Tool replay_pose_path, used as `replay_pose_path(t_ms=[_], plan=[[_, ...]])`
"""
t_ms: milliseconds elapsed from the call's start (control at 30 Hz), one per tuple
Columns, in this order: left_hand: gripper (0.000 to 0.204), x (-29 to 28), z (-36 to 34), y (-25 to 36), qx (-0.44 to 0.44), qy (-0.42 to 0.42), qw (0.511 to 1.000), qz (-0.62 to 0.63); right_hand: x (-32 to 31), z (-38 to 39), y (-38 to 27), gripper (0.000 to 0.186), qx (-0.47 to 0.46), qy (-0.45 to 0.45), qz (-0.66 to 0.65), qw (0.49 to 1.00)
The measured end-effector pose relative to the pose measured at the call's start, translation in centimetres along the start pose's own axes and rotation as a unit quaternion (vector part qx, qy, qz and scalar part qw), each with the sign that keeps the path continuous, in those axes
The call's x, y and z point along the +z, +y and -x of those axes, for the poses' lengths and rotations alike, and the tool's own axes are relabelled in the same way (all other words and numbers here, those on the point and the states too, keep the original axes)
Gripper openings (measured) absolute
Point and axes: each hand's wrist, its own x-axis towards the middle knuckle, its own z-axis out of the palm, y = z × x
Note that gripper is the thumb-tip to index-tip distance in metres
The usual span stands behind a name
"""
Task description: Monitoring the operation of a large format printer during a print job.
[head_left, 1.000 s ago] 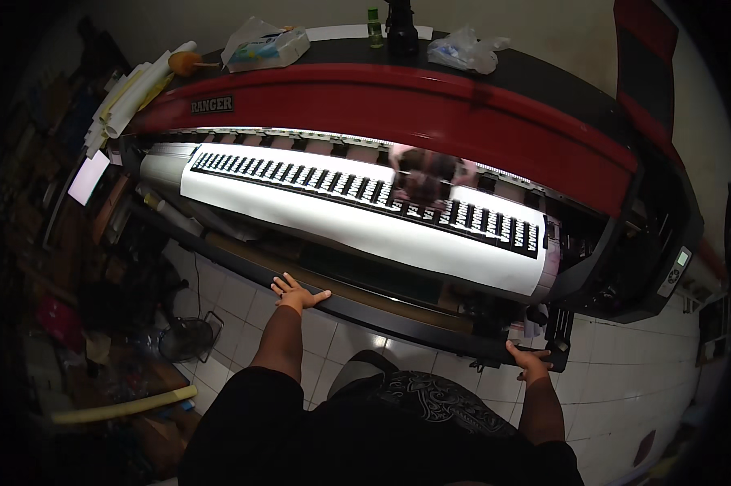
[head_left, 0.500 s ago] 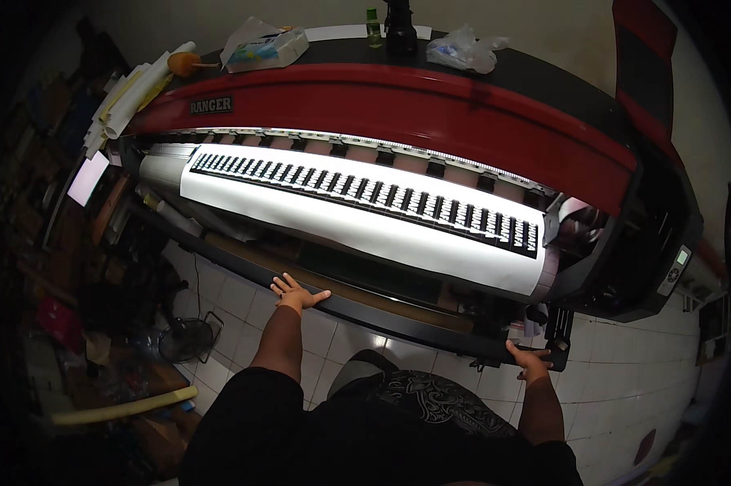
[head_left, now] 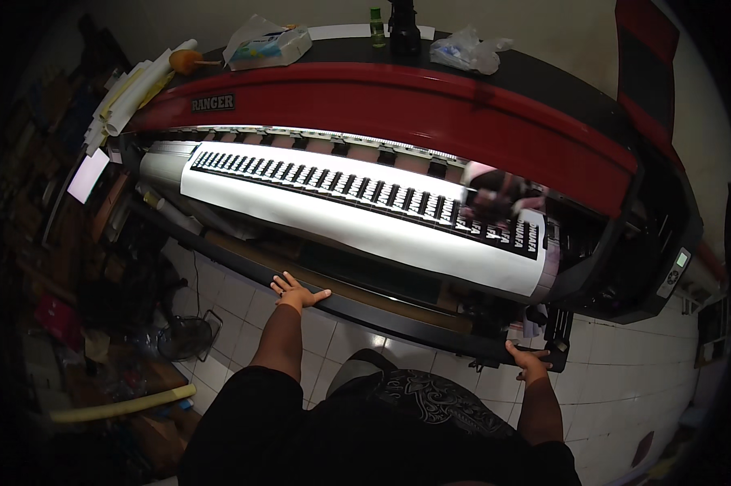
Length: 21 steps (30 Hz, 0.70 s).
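My left hand [head_left: 299, 294] lies on the long dark front bar [head_left: 398, 326] of a wide red and black large-format printer [head_left: 341, 91], its fingers spread. Toward the right end of the same bar rests my right hand [head_left: 530, 360], thumb and fingers apart. Neither hand holds anything. Beyond the bar, a white sheet [head_left: 333, 220] drapes over the printer's curved front, with a row of repeated black and white printed blocks along it. A blurred print carriage [head_left: 501, 193] is over the right part of that row.
On the printer's top sit a tissue pack [head_left: 270, 47], a green bottle [head_left: 377, 27], a dark cylindrical object [head_left: 403, 32] and a crumpled plastic bag [head_left: 469, 50]. Paper rolls [head_left: 143, 91] lean at the left. A fan [head_left: 183, 336] stands on the tiled floor beside clutter. A control panel [head_left: 675, 271] is at the right.
The print carriage has moved left from the printer's right end and now covers part of the printed row. Both hands remain in the same places on the bar.
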Motion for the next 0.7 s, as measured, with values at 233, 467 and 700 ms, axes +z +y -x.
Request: replay_pose_path(t_ms=[233, 467, 700], plan=[[0.144, -0.4, 0.7, 0.0, 0.012, 0.003, 1.0, -0.004, 0.2, -0.3, 0.1, 0.153, 0.003, 0.011, -0.01, 1.0], [0.144, -0.5, 0.8, 0.1, 0.015, 0.002, 1.0, -0.003, -0.2, 0.4, 0.0, 0.154, 0.007, 0.007, -0.008, 1.0], [0.144, -0.2, 0.4, -0.1, 0.014, 0.008, 1.0, -0.003, -0.2, 0.6, -0.1, 0.153, 0.003, 0.004, -0.013, 1.0]])
